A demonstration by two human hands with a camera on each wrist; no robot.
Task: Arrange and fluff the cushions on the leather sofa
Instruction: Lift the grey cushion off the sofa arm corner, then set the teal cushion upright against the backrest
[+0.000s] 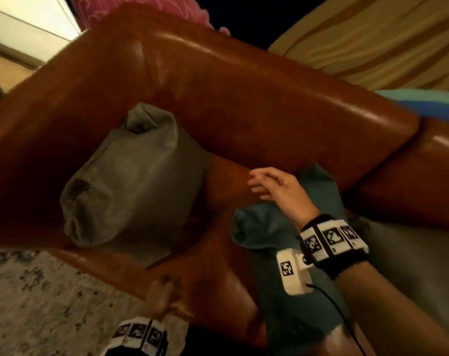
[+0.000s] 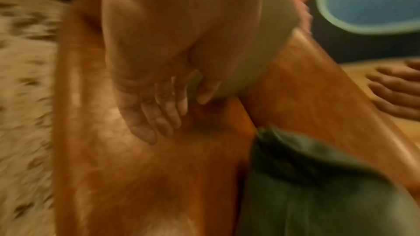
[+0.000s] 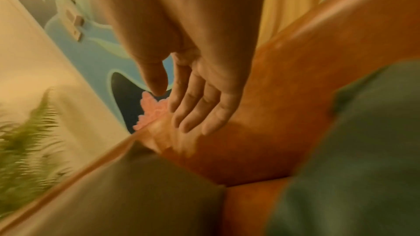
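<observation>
Grey cushion (image 1: 130,181), crumpled, against leather sofa (image 1: 244,93).

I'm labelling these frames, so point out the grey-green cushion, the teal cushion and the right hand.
grey-green fabric cushion (image 1: 130,181), head view, middle of its face.
teal fabric cushion (image 1: 256,227), head view, its near corner.
right hand (image 1: 280,187), head view, back of the hand.

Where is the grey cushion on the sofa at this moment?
In the head view the grey cushion leans in the left corner of the leather sofa, to the left of the teal cushion under the open right hand.
</observation>
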